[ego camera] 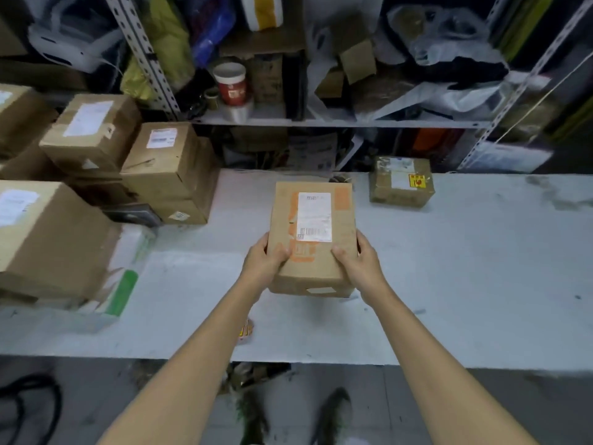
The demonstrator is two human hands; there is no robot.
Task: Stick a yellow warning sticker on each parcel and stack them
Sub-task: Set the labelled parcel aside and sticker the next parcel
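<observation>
From the head camera I have both hands on one box, which sits at the centre of the white table. My left hand clamps its near-left edge, thumb on the top face and fingers wrapped down the side. My right hand does the same on the near-right edge, thumb on top beside the white label. The box shows orange print and, on its near face, a small pale patch. Whether its base rests on the table or hangs just above it, I cannot tell; the near end looks slightly raised.

At about 1 o'clock from the box, well apart, a smaller parcel stands on the table with a yellow sticker on its top. From 9 to 11 o'clock a pile of cartons crowds the left end of the table. At 7 o'clock, near the table's front edge and partly hidden by my left forearm, lies something yellow and red, probably the sticker roll. At 12 o'clock, behind the table, stands a cluttered shelf with a red cup.
</observation>
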